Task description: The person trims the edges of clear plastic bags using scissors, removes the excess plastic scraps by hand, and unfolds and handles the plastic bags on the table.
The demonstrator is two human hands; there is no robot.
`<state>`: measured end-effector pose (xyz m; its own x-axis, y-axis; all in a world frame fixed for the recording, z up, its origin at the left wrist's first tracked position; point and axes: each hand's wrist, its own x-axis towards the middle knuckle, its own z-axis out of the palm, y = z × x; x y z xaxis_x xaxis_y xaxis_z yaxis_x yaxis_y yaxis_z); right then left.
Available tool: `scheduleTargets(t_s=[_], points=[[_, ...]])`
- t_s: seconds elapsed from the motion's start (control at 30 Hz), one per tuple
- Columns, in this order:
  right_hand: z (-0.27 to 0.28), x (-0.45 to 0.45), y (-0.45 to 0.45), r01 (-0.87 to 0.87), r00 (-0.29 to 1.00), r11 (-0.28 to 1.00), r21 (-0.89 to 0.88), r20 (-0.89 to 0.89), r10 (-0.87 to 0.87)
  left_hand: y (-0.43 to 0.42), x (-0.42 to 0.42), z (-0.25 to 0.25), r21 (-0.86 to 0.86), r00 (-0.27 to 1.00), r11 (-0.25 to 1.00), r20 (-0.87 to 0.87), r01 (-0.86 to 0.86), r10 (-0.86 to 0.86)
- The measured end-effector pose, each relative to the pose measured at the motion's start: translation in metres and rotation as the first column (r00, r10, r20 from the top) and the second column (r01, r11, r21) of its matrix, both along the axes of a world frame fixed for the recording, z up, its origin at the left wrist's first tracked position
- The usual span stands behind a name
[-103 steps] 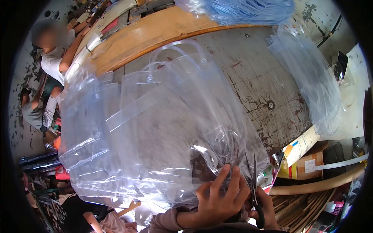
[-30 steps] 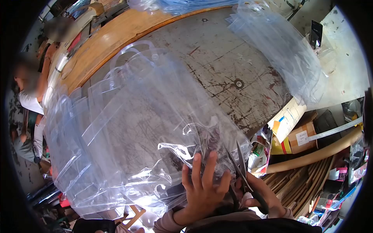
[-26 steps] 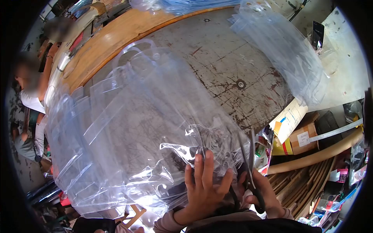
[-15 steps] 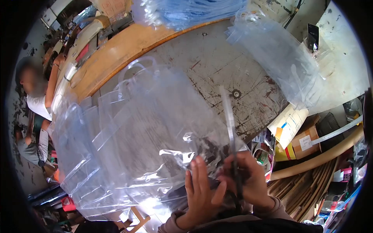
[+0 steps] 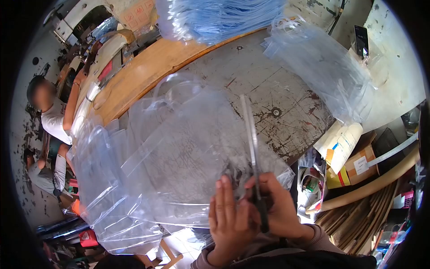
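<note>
My right hand (image 5: 280,208) is closed around the dark handle of a long, thin-bladed knife (image 5: 250,130). The blade points away from me, over the right side of a clear plastic bag (image 5: 179,139). My left hand (image 5: 230,226) lies beside it with fingers stretched out and together, at the bag's near edge. Small dark shapes (image 5: 235,172) show near the fingertips; I cannot make out what they are. The bag has a looped handle (image 5: 172,85) at its far end and lies on other clear plastic (image 5: 96,175) to the left.
A scratched grey tabletop (image 5: 251,67) has a curved wooden board (image 5: 148,69) along its far left. Blue-tinted plastic (image 5: 228,20) is piled at the back. More clear bags (image 5: 318,67) and a phone (image 5: 361,41) are at right. Another person (image 5: 56,119) is at the left.
The knife's blade has swung left and now stands over the bag's right part. My hands have drawn closer together, and the bag's near edge lies flatter. The whole view has shifted slightly.
</note>
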<state>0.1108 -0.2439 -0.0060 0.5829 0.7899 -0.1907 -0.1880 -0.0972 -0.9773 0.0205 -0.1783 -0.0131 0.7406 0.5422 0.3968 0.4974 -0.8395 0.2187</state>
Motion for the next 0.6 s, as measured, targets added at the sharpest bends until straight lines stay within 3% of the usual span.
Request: scheduleTargets(t_s=[0.03,0.1,0.17,0.23,0.37,0.4,0.47,0.5,0.57,0.6], points=[[0.001,0.004,-0.005,-0.003,1.000,1.000,-0.008,0.001,0.003,-0.004,0.005,-0.003,-0.008,1.000,1.000,0.001,-0.003,0.003],[0.004,0.012,-0.013,0.069,0.979,0.984,-0.161,0.200,-0.036,-0.012,0.015,-0.007,0.004,0.994,0.996,0.053,0.092,-0.092],[0.004,0.015,-0.016,0.107,0.969,0.982,-0.157,0.236,-0.068,-0.013,0.022,-0.010,0.030,0.991,0.994,0.082,0.105,-0.107],[-0.004,0.017,-0.018,0.231,0.939,0.963,-0.140,0.291,-0.183,-0.014,0.027,-0.010,-0.096,0.989,0.985,0.056,0.141,-0.136],[-0.008,0.019,-0.020,0.273,0.914,0.949,-0.158,0.349,-0.205,-0.006,0.028,-0.007,-0.059,0.987,0.987,-0.053,0.147,-0.150],[-0.008,0.020,-0.020,0.267,0.916,0.950,-0.159,0.347,-0.200,-0.001,0.026,-0.001,-0.060,0.988,0.988,-0.055,0.141,-0.145],[-0.006,0.025,-0.019,0.306,0.923,0.937,-0.167,0.292,-0.249,0.009,0.023,0.016,-0.276,0.951,0.930,-0.120,0.243,-0.284],[-0.004,0.029,-0.018,0.303,0.923,0.938,-0.166,0.295,-0.246,0.010,0.023,0.014,-0.275,0.953,0.931,-0.118,0.240,-0.281],[0.001,0.035,-0.016,0.296,0.950,0.953,-0.059,0.119,-0.288,0.012,0.023,0.010,-0.323,0.958,0.921,-0.111,0.217,-0.265],[0.003,0.039,-0.018,0.253,0.959,0.966,-0.051,0.143,-0.243,0.013,0.024,0.011,-0.322,0.958,0.920,-0.106,0.221,-0.267]])
